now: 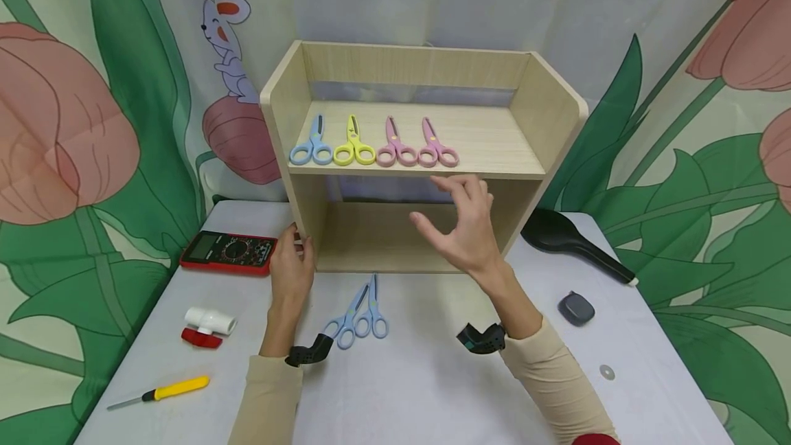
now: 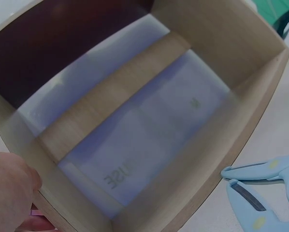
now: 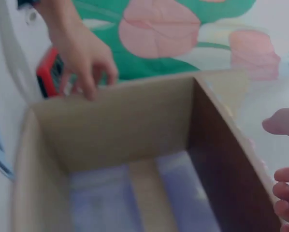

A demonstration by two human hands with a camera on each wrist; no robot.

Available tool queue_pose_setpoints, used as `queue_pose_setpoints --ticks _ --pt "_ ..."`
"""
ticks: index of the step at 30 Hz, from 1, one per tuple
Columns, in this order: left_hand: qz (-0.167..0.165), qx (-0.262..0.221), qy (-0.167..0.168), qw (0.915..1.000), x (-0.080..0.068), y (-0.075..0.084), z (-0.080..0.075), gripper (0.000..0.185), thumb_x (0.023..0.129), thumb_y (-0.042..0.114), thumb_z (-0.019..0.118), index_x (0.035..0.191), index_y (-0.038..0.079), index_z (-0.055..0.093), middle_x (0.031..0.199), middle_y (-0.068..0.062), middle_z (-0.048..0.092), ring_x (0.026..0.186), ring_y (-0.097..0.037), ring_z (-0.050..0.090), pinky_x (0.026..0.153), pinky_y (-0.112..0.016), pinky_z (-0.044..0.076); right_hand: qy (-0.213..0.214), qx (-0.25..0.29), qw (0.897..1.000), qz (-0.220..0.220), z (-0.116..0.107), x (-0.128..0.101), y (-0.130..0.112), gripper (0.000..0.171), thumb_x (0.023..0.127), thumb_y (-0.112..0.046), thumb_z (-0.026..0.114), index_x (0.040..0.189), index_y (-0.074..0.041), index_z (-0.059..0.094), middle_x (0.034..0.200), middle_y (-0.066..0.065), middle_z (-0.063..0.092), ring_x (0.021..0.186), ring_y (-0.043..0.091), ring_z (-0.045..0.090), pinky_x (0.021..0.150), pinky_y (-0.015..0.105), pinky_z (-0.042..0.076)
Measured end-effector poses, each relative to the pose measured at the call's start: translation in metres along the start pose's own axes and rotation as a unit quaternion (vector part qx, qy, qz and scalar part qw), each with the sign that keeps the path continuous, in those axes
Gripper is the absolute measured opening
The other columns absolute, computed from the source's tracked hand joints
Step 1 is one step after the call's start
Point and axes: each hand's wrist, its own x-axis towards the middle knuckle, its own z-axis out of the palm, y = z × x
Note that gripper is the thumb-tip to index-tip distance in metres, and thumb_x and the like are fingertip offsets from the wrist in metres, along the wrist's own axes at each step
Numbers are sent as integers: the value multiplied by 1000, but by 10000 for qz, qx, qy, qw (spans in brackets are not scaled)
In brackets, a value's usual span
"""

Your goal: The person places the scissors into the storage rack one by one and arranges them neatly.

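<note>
Left of the frame's middle, I saw the left hand [image 1: 292, 268] hold the shelf [image 1: 491, 141] with its fingers. The right hand [image 1: 467, 229], mid-frame, had wide fingers just below pink scissors [image 1: 435, 145].

Your white table [image 1: 432, 397] carries a pale wooden shelf [image 1: 494, 143], with two pairs of blue scissors [image 1: 373, 303] lying close together just in front of it. On your left side lie a red and black meter [image 1: 235, 250], a white pipe piece [image 1: 212, 320] with a red handle, and a yellow screwdriver [image 1: 182, 388]; on your right lie a big black spoon [image 1: 548, 229], a small dark gray box [image 1: 576, 308] and a flat round ring [image 1: 603, 369]. The shelf's upper board holds four more scissors in a row for you: blue [image 1: 317, 141], yellow [image 1: 353, 139], pink [image 1: 393, 136] and pink again [image 1: 431, 137].
</note>
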Motion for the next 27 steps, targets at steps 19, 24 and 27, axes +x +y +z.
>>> queue_pose_setpoints --ticks 19,24,27 --pt "-74 42 -37 10000 1 1 1 40 98 12 64 134 -1 52 122 -26 62 97 -40 69 80 -52 62 -1749 63 9705 1655 65 -100 -9 71 78 -43 80 136 -9 57 124 9 56 119 28 49 100 48 43" --pt "-69 42 -50 10000 1 0 1 40 98 11 63 134 -1 52 122 -26 62 97 -40 69 80 -52 62 -2203 -57 9561 1931 78 -111 -9 75 79 -51 76 137 -9 56 126 7 56 123 28 49 103 48 41" --pt "-56 46 -48 10000 1 0 0 39 98 12 63 134 -1 52 122 -26 62 97 -39 69 80 -52 62 -2429 -150 9490 2004 87 -116 -8 78 78 -55 76 136 -6 56 126 8 56 121 27 50 103 47 41"
